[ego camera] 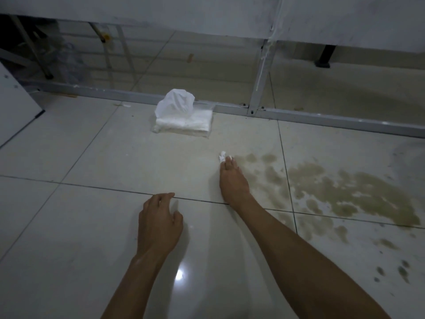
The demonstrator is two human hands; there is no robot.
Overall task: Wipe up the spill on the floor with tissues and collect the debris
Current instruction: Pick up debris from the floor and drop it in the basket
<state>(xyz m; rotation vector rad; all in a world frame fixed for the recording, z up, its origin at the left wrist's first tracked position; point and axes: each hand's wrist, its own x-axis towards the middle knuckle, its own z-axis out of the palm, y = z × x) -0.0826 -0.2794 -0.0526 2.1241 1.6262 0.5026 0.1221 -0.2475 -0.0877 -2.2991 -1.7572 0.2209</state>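
Note:
A greenish-brown spill [340, 189] spreads in patches over the pale floor tiles on the right. My right hand [232, 180] reaches forward to the spill's left edge and pinches a small crumpled white tissue scrap [222, 157] at its fingertips. My left hand [158, 219] hovers low over the tiles with its fingers loosely curled, holding nothing. A clear-wrapped tissue pack [184, 122] lies beyond, with one white tissue sticking up out of it.
A grey metal frame rail [322, 116] runs across the floor behind the tissue pack, with an upright post [261, 72]. A white panel [16, 107] stands at the left. A black furniture leg [324, 56] is at the far right. Small dark spots [400, 271] dot the tiles lower right.

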